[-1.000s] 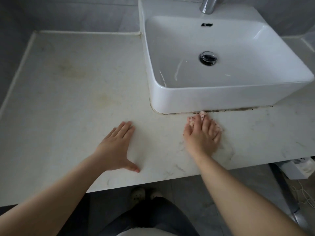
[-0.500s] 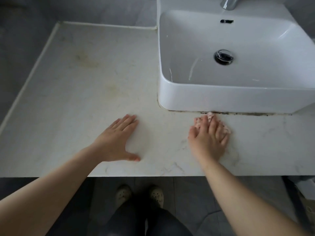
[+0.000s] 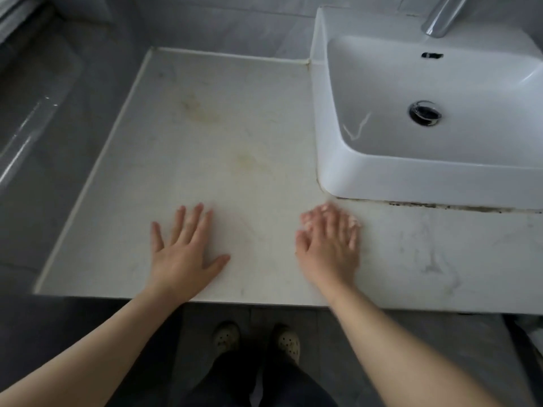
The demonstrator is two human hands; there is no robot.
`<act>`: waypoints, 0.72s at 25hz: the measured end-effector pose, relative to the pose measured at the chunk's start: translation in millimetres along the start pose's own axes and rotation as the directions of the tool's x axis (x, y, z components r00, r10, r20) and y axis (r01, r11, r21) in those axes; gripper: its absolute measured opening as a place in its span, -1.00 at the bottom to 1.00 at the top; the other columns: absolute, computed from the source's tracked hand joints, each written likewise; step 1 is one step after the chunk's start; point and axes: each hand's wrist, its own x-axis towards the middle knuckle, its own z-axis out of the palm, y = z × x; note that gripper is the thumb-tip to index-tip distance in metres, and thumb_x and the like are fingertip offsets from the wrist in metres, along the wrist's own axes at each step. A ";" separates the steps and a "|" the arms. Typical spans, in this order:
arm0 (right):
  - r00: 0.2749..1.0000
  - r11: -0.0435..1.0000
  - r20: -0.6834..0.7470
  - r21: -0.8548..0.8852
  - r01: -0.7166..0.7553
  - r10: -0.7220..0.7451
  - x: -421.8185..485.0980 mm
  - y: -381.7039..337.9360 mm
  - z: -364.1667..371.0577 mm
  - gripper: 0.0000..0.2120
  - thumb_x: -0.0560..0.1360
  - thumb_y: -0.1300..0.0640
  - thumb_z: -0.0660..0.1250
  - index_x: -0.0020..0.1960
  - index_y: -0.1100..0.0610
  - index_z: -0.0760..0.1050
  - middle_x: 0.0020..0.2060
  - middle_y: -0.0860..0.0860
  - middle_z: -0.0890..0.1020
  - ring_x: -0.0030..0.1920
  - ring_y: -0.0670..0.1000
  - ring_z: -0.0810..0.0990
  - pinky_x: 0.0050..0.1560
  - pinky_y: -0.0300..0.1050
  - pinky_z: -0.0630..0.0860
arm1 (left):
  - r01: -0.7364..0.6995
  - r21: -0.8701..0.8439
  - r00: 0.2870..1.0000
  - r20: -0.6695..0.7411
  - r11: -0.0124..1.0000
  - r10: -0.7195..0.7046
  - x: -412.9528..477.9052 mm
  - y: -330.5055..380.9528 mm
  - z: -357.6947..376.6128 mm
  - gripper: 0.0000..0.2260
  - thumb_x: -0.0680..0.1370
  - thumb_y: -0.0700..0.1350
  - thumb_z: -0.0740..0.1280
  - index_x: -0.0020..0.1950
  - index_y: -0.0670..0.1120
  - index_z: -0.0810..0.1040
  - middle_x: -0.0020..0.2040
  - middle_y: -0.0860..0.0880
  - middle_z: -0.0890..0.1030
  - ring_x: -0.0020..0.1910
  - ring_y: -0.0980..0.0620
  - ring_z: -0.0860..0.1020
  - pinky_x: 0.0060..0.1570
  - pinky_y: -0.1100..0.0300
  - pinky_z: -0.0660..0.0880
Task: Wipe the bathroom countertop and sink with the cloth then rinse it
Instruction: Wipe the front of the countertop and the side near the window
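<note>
Pale marble countertop (image 3: 205, 136): I see 2 hands flat on it. R hand (image 3: 329, 248), fingers straight, presses cloth (image 3: 306, 217) (prob. pinkish, mostly hidden) just beside sink (image 3: 411, 183), front-left corner. L hand (image 3: 182, 254) spread wide, holding nothing.

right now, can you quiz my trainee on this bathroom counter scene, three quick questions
1. True or false: the left hand grips the cloth.
2. The right hand presses the cloth where? A) on the countertop by the sink's front corner B) inside the basin C) on the floor
3. Fill in: the yellowish stains lie to the ___ of the sink.
Key: 1 false; 2 A; 3 left.
</note>
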 end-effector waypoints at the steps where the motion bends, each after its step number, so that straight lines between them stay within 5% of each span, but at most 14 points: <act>1: 0.990 0.991 0.046 0.011 0.132 -0.133 -23.0 -25.1 3.2 -0.34 0.46 -0.15 -0.08 0.45 0.11 0.31 0.46 0.10 0.31 0.47 0.15 0.26 0.43 0.09 -0.11 | 0.065 0.019 0.998 -0.002 0.998 -0.065 -1.7 -14.5 -0.8 -0.18 0.40 0.43 -0.08 0.53 0.04 -0.18 0.50 0.10 -0.25 0.47 0.05 -0.30 0.39 -0.13 -0.32; 3: 0.894 0.904 0.133 0.055 0.424 -0.428 -59.8 -55.1 4.8 -0.41 0.45 -0.14 0.04 0.38 0.10 0.43 0.37 0.08 0.45 0.39 0.13 0.40 0.38 0.10 0.07 | 0.162 0.027 0.986 0.019 0.986 -0.163 -7.1 -39.6 -1.4 -0.17 0.43 0.44 -0.04 0.53 -0.01 -0.19 0.54 0.00 -0.21 0.50 0.00 -0.27 0.42 -0.15 -0.27; 5: 0.840 0.843 0.105 -0.022 0.538 -0.533 -37.7 -56.1 5.4 -0.42 0.46 -0.15 0.02 0.37 0.07 0.43 0.36 0.06 0.47 0.39 0.11 0.41 0.38 0.07 0.07 | 0.209 0.018 0.978 0.016 0.978 -0.210 -12.2 -64.8 -4.1 -0.09 0.37 0.49 -0.12 0.54 -0.05 -0.14 0.55 -0.04 -0.14 0.51 -0.02 -0.22 0.44 -0.12 -0.20; 8: 0.976 0.978 0.073 -0.016 0.206 -0.205 25.9 -41.8 4.2 -0.40 0.54 -0.14 -0.11 0.52 0.03 0.13 0.53 0.02 0.15 0.53 0.06 0.06 0.45 0.01 -0.18 | 0.231 0.063 0.973 0.016 0.971 -0.232 -16.7 -94.9 -6.8 -0.02 0.26 0.49 -0.26 0.54 -0.07 -0.10 0.56 -0.04 -0.09 0.52 -0.01 -0.16 0.45 -0.06 -0.17; 10: 0.999 1.000 0.038 0.027 0.009 -0.010 21.9 -62.1 6.6 -0.44 0.57 -0.12 -0.05 0.53 0.04 0.13 0.54 0.05 0.12 0.53 0.09 0.05 0.47 0.07 -0.16 | 0.232 0.069 0.973 -0.014 0.970 -0.231 -23.4 -109.6 -5.5 -0.06 0.29 0.46 -0.26 0.54 -0.07 -0.04 0.55 -0.03 -0.02 0.52 -0.02 -0.11 0.45 -0.05 -0.15; 12: 0.980 0.979 -0.012 0.048 0.199 -0.199 -23.2 -98.7 14.3 -0.44 0.50 -0.11 0.03 0.41 0.09 0.38 0.43 0.10 0.37 0.43 0.14 0.32 0.42 0.11 0.03 | 0.239 0.035 0.970 -0.064 0.970 -0.236 -31.9 -119.9 -1.8 -0.12 0.36 0.42 -0.19 0.52 -0.11 0.09 0.53 -0.08 0.11 0.51 -0.06 0.01 0.44 -0.06 -0.06; 15: 0.781 0.791 0.143 0.021 0.611 -0.607 -57.4 -124.0 16.1 -0.48 0.50 -0.11 0.03 0.35 0.07 0.46 0.34 0.06 0.49 0.36 0.12 0.43 0.36 0.13 0.12 | 0.223 0.014 0.971 -0.092 0.975 -0.221 -39.3 -127.5 3.5 -0.20 0.42 0.36 -0.12 0.49 -0.13 0.19 0.50 -0.12 0.20 0.49 -0.10 0.11 0.43 -0.04 -0.01; 16: 0.770 0.776 0.120 0.004 0.631 -0.627 -35.0 -124.0 16.8 -0.46 0.51 -0.10 -0.03 0.36 0.07 0.44 0.35 0.06 0.48 0.38 0.13 0.40 0.38 0.13 0.09 | 0.219 0.015 0.971 -0.099 0.976 -0.217 -39.9 -129.5 4.3 -0.22 0.43 0.35 -0.11 0.49 -0.13 0.20 0.50 -0.12 0.21 0.49 -0.11 0.12 0.43 -0.04 0.00; 18: 0.896 0.899 0.079 0.007 0.438 -0.437 17.4 -116.7 16.3 -0.35 0.49 -0.13 -0.20 0.45 0.06 0.31 0.45 0.06 0.35 0.47 0.12 0.25 0.44 0.10 -0.07 | 0.226 0.010 0.967 -0.125 0.974 -0.223 -42.7 -135.1 5.4 -0.25 0.45 0.32 -0.10 0.48 -0.12 0.22 0.49 -0.13 0.23 0.48 -0.12 0.15 0.41 -0.04 0.04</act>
